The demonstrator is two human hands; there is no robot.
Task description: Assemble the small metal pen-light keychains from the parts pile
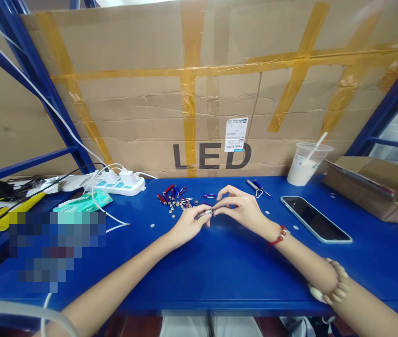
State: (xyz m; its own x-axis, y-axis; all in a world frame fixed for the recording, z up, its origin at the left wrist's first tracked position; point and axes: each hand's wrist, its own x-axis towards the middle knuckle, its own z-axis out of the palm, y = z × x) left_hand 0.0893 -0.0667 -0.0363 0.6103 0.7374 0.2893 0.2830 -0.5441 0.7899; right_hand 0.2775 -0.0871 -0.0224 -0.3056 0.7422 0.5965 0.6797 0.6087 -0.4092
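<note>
Near the middle of the blue table, my left hand (189, 226) is closed on a small metallic piece (205, 213). My right hand (238, 207) meets it from the right, its thumb and index fingertips pinched at the piece's right end. Just behind and left of my left hand lie several small red and blue metal tubes (167, 194), with carabiner clips and small round silver discs (173, 216) among them. A purple carabiner (209, 196) rests behind my hands. Behind my right hand are a silver tube and a blue tube (256, 185) with a clip.
A phone (316, 220) lies at the right, before a plastic cup (306, 164) with a straw and an open cardboard box (377, 187). At the left are a white power strip (123, 185), cables, a green packet (83, 202) and yellow-handled tools (19, 213). Large cardboard (139, 107) stands behind.
</note>
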